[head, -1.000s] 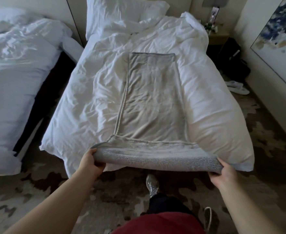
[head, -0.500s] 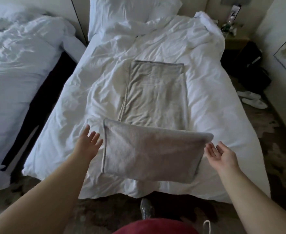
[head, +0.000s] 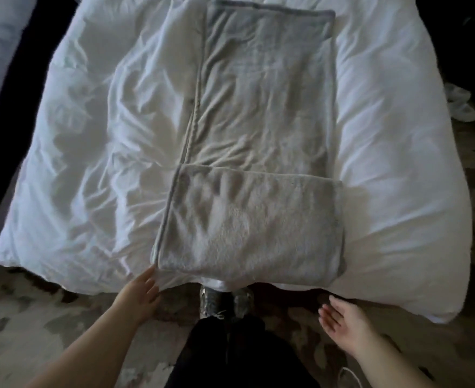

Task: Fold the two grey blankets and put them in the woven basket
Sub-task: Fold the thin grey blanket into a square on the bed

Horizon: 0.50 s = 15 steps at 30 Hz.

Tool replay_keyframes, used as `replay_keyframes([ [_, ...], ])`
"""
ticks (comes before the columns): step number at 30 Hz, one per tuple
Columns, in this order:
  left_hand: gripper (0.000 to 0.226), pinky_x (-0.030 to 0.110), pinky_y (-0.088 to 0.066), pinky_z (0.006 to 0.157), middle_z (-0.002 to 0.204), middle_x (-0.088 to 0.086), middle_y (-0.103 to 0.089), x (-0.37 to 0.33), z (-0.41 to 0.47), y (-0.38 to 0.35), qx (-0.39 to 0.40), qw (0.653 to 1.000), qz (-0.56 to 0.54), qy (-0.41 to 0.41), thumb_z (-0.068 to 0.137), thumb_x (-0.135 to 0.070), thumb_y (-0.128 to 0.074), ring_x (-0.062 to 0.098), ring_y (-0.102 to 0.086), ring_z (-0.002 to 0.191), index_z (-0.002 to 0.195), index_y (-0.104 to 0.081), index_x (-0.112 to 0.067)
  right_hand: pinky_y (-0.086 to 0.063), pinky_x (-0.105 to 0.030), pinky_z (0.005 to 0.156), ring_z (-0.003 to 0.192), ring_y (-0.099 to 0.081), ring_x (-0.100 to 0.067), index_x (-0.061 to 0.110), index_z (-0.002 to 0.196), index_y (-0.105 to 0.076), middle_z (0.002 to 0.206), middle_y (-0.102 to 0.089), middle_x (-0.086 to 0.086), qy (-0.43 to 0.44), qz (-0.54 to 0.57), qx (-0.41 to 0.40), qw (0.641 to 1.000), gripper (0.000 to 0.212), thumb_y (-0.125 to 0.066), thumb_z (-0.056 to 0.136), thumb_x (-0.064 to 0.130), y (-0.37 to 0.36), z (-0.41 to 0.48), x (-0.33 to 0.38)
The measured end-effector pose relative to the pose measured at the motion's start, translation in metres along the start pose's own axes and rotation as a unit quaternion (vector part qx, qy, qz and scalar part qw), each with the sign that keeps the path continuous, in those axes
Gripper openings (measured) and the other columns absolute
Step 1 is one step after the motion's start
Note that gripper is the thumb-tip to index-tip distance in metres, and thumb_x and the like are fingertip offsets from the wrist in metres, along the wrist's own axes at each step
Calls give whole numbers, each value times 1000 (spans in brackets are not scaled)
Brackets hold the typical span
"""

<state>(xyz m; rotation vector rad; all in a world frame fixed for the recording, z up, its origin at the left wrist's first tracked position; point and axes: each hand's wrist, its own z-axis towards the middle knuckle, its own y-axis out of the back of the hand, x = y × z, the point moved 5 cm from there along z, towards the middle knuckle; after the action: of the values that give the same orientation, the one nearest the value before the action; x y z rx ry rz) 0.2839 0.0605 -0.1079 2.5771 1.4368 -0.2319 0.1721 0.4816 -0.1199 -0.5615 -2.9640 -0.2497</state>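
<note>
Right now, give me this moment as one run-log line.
stage: blanket fold | grey blanket: on white duvet, near end folded over | left hand: open | right hand: open | basket: unseen

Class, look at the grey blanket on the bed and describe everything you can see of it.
The grey blanket looks like soft fleece with a stitched hem along its left edge. It lies as a long, creased strip down the white duvet. Its near end is folded back over itself into a flat rectangular panel, fluffier side up, at the foot of the bed. The left hand reaches the panel's near-left corner, fingers open; the right hand hovers apart from it.
</note>
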Motion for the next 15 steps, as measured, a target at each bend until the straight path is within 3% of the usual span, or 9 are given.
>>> replay_keyframes([
  [2, 42, 31, -39, 67, 83, 0, -46, 7, 20, -10, 18, 1000, 14, 8, 98, -26, -49, 16, -47, 73, 139, -45, -27, -49, -34, 71, 88, -57, -23, 10, 115, -53, 96, -55, -11, -2, 16, 0, 1000, 25, -56, 95, 24, -4, 18, -9],
  [4, 41, 37, -49, 80, 110, 3, -53, 14, 32, -23, 13, 1000, 5, 11, 94, -35, -56, 25, -54, 104, 133, -49, -25, -44, -41, 96, 119, -51, -28, 12, 135, -45, 119, -52, -13, 10, 51, 16, 999, 43, -54, 96, 29, -13, 34, -11],
  [5, 36, 34, -53, 76, 111, 4, -55, 17, 35, -30, 16, 1000, -5, 19, 91, -39, -58, 27, -56, 107, 121, -57, -19, -36, -45, 107, 132, -41, -30, 11, 142, -38, 132, -48, -13, 15, 77, 27, 997, 52, -53, 96, 30, -18, 40, -10],
  [7, 35, 33, -56, 58, 88, 9, -67, 18, 32, -50, 46, 997, -41, 40, 89, -44, -59, 30, -66, 80, 91, -59, -9, -21, -48, 116, 142, -28, -30, 10, 146, -32, 149, -37, -14, 25, 143, 49, 988, 58, -53, 95, 31, -30, 45, -1],
  [9, 41, 40, -54, 62, 80, 13, -71, 15, 25, -65, 61, 993, -86, 49, 87, -44, -61, 31, -69, 67, 90, -56, -3, -20, -52, 116, 142, -28, -31, 13, 140, -40, 150, -36, -12, 30, 198, 68, 977, 53, -57, 93, 31, -42, 39, 10],
  [11, 41, 41, -52, 71, 101, 12, -66, 8, 15, -71, 33, 992, -115, 41, 84, -38, -67, 28, -64, 81, 106, -57, -4, -37, -54, 101, 129, -45, -34, 18, 126, -54, 141, -47, -13, 44, 217, 86, 971, 37, -60, 90, 30, -51, 27, 20],
  [13, 45, 40, -50, 69, 103, 11, -63, -1, -1, -73, 9, 989, -144, 36, 80, -33, -72, 28, -60, 85, 115, -55, -10, -47, -52, 83, 111, -57, -36, 22, 120, -61, 127, -60, -13, 51, 227, 117, 965, 32, -60, 89, 29, -59, 9, 30],
  [15, 47, 39, -50, 63, 100, 11, -65, -13, -22, -78, 32, 981, -192, 26, 77, -32, -74, 27, -62, 84, 115, -57, -11, -48, -53, 84, 113, -58, -36, 21, 126, -61, 124, -64, -13, 55, 248, 147, 956, 38, -59, 89, 29, -63, -13, 38],
])
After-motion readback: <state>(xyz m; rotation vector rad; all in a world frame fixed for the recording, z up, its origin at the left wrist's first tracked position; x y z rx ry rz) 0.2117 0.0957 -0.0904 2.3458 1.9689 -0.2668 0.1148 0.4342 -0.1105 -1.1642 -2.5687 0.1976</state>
